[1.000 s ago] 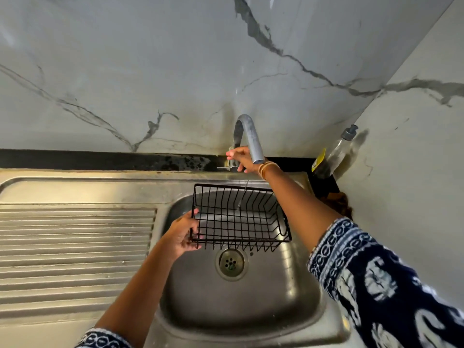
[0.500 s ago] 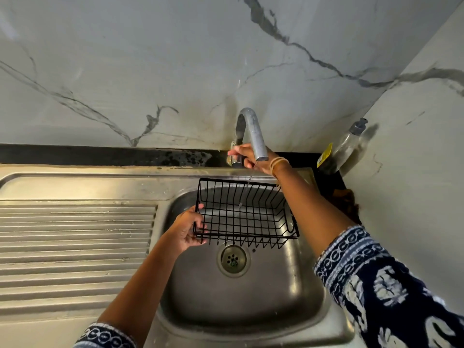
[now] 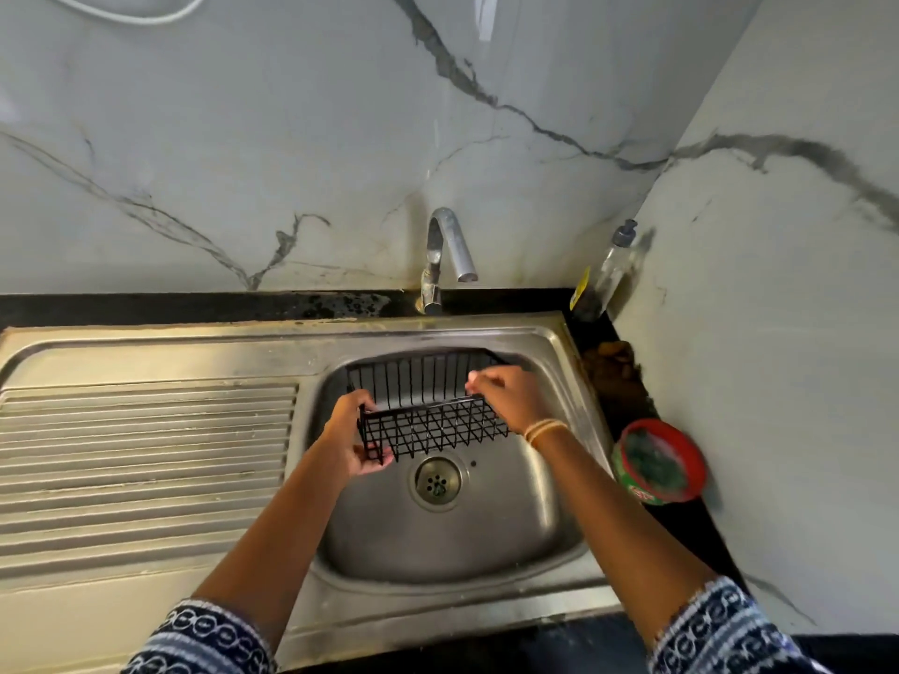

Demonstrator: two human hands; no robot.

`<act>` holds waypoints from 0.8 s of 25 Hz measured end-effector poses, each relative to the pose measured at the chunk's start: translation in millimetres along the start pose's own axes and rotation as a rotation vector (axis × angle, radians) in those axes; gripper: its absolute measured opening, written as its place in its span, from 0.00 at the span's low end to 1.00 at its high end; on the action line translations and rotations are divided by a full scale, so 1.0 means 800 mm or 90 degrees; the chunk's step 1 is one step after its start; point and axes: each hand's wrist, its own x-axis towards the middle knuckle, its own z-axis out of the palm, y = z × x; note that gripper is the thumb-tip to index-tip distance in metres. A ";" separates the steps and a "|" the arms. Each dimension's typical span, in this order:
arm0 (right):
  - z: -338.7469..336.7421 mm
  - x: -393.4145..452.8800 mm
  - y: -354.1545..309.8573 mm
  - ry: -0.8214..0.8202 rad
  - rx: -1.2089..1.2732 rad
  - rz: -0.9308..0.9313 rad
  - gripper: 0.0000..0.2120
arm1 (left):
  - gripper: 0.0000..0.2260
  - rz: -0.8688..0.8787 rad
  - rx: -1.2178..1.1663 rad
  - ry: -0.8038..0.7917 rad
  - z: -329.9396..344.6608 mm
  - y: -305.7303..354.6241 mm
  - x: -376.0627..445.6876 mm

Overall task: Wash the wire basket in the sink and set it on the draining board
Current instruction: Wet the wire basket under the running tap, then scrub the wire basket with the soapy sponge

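Observation:
A black wire basket [image 3: 430, 420] hangs over the steel sink bowl [image 3: 452, 537], just behind the drain [image 3: 437, 480]. My left hand [image 3: 352, 442] grips its left end. My right hand [image 3: 511, 398] holds the right part of its front rim, fingers curled over the wire. The basket is tipped, with its open side facing away from me. The tap [image 3: 445, 255] stands behind the bowl, and no water is visible running from it. The ribbed draining board [image 3: 141, 459] lies to the left of the bowl.
A clear pump bottle [image 3: 613, 265] stands in the back right corner against the marble wall. A red round tub [image 3: 659, 462] sits on the dark counter right of the sink. The side wall is close on the right.
My right hand has left the tap and come down onto the basket's rim. The basket has dropped lower into the bowl and tipped. The thin stream of water is no longer seen.

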 end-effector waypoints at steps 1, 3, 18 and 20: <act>0.003 -0.014 0.007 -0.001 -0.063 -0.020 0.12 | 0.06 -0.008 -0.007 -0.010 0.002 -0.004 -0.006; 0.002 -0.030 0.016 0.014 -0.127 -0.041 0.09 | 0.07 -0.025 0.000 -0.024 0.006 -0.010 -0.015; -0.120 -0.107 0.128 0.248 -0.304 0.361 0.15 | 0.18 -0.080 0.006 -0.010 0.040 -0.061 -0.050; -0.125 -0.112 0.146 0.191 -0.324 0.369 0.19 | 0.18 -0.088 0.001 -0.007 0.048 -0.063 -0.050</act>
